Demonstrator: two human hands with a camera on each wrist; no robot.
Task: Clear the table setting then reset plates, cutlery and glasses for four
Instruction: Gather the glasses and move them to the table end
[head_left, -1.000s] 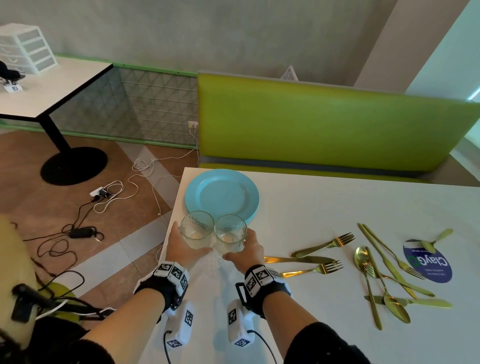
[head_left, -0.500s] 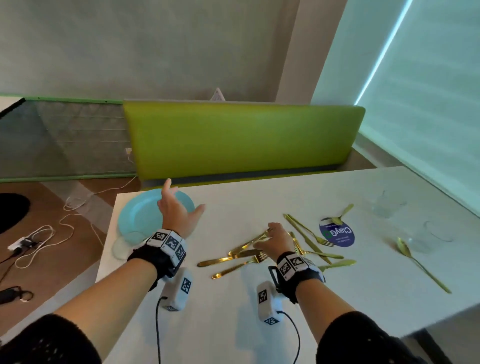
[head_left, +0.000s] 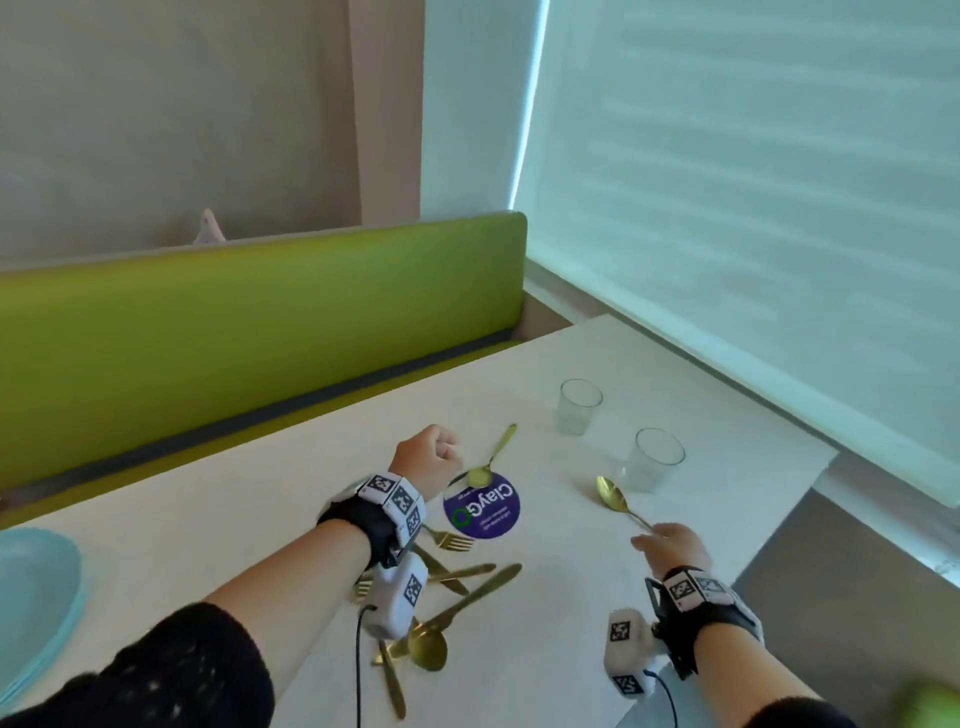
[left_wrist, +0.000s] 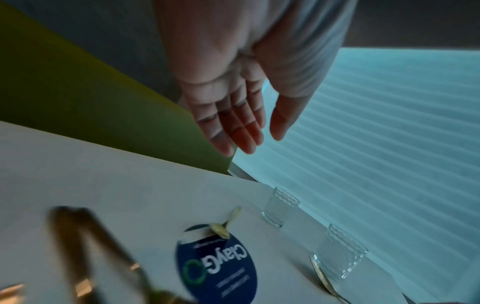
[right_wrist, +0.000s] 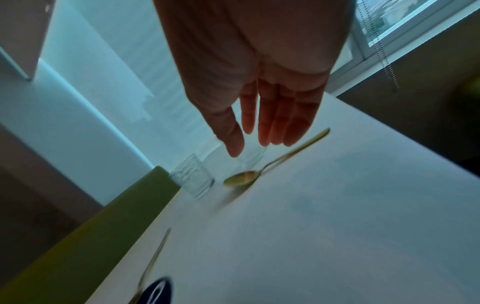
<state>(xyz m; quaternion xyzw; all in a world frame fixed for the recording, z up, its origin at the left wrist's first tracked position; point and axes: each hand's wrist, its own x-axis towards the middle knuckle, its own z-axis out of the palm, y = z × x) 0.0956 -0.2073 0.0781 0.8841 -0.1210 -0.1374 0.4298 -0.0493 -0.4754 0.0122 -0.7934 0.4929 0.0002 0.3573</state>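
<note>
Glasses: two at right-centre of head view, far one (head_left: 579, 406), near one (head_left: 655, 459), both on the white surface (head_left: 208, 525). Only head view shows the cutlery pile (head_left: 441, 608) and blue plate (head_left: 31, 597) at lower left. Wrist views show both palms: left hand (left_wrist: 233, 115) and right hand (right_wrist: 270, 111) raised, fingers straight, holding nothing.

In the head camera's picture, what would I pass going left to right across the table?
Blue plates → left hand → round purple sticker → far glass → near glass.
</note>
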